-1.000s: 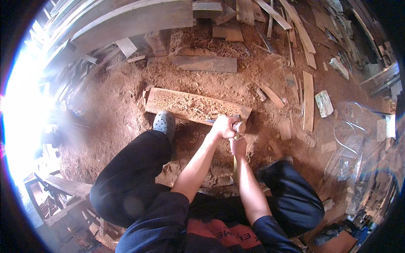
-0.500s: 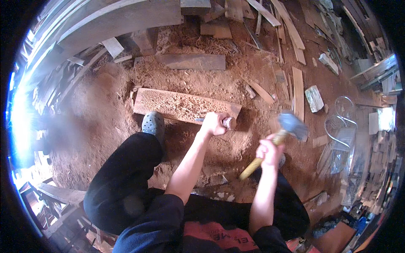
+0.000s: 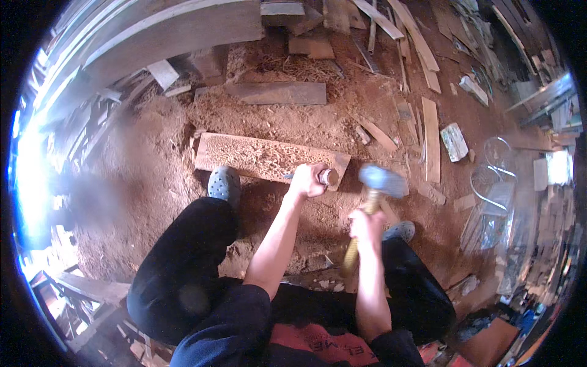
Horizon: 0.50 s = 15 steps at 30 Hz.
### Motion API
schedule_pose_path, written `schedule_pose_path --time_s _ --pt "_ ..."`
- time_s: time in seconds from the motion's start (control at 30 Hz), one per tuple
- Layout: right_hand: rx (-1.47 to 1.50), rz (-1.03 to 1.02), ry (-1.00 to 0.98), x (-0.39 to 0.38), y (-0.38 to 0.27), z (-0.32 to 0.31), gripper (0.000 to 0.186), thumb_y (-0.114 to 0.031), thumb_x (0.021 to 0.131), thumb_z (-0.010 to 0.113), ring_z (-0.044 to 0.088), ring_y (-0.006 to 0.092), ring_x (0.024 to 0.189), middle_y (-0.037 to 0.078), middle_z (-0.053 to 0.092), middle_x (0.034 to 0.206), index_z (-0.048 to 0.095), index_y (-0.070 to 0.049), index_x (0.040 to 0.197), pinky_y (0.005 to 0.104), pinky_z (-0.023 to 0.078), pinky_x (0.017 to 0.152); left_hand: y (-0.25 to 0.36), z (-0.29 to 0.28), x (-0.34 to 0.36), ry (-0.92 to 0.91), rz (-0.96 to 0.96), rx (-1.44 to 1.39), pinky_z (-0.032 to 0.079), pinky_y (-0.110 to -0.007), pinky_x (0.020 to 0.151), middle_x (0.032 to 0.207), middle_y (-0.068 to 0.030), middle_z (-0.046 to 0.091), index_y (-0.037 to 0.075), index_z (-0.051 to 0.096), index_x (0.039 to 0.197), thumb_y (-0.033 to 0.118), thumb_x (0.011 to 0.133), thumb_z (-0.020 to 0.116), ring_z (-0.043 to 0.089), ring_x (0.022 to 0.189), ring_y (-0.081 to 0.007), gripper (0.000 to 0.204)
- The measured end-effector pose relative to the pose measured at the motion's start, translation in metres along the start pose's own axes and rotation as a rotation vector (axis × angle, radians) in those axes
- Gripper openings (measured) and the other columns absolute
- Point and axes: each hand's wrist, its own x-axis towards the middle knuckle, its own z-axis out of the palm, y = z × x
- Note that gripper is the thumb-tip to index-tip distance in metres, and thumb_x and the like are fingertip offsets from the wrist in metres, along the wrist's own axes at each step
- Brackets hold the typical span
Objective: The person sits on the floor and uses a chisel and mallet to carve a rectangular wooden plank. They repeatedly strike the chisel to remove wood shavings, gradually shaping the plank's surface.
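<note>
Down on the sawdust-covered ground, the left hand (image 3: 309, 179) is clamped around a chisel (image 3: 324, 177) set on the right end of a carved wooden plank (image 3: 257, 156), while the right hand (image 3: 365, 225) grips a blurred, raised mallet (image 3: 382, 181) just beside it.

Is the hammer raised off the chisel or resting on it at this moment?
Raised. The hammer head, motion-blurred, hangs right of the chisel butt with a gap between; right hand grips its yellow handle, left hand holds the chisel.

only packaging i can spot: a small whitish-green printed packet (image 3: 454, 142) on the dirt floor (image 3: 140, 183), right side beside the plank offcuts (image 3: 430, 137)
</note>
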Motion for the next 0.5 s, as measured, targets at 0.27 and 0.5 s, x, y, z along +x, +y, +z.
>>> schedule_pose_path --time_s 0.27,0.5 --pt "0.630 -0.637 0.176 -0.040 -0.068 -0.027 0.013 -0.001 0.072 0.055 0.039 0.0113 0.034 0.001 0.042 0.050 0.045 -0.009 0.071 0.0267 0.037 0.033 0.008 0.005 0.001 -0.029 -0.021 -0.025 0.050 -0.039 0.067 0.078 -0.0125 0.065 0.011 0.061 0.083 0.016 0.056 0.063 0.063 0.076 -0.0331 0.027" --pt "-0.093 0.090 -0.032 0.021 0.019 0.004 0.012 -0.005 0.067 0.062 0.044 0.0120 0.032 0.002 0.048 0.047 0.052 -0.003 0.060 0.0273 0.034 0.029 0.005 -0.003 0.002 -0.048 -0.086 -0.012 0.050 -0.040 0.066 0.078 -0.0148 0.064 0.010 0.063 0.078 0.025 0.059 0.066 0.064 0.076 -0.0330 0.024"
